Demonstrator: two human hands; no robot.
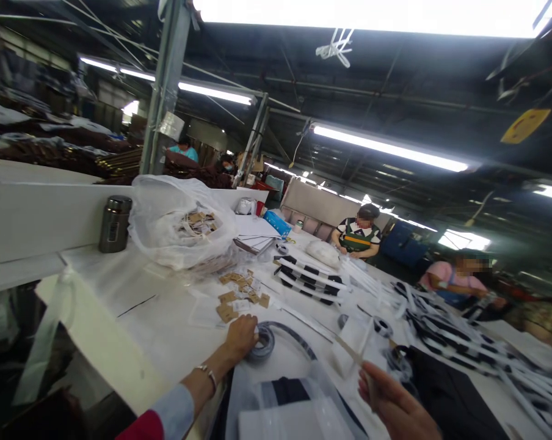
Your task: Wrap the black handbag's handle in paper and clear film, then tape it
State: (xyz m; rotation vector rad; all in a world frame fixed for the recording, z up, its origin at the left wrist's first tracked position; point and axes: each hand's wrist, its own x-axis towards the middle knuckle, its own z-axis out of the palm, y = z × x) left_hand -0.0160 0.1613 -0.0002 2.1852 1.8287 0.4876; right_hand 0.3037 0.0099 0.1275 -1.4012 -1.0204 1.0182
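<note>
My left hand (240, 338) rests on the white table (166, 318) with its fingers curled over a grey roll of tape (264, 342). A dark strip runs from the roll in an arc to the right. My right hand (392, 400) is low at the right, pinching a thin pale strip (349, 351) that points up and left. Between my hands lies a clear plastic bag (294, 409) with a black and white folded garment inside. Small brown paper tags (239, 293) lie scattered just beyond my left hand.
A big clear bag of tags (179, 223) and a dark metal flask (115, 223) stand at the back left. Black and white folded garments (310, 275) and white strips cover the table to the right. Two people sit working at the far side.
</note>
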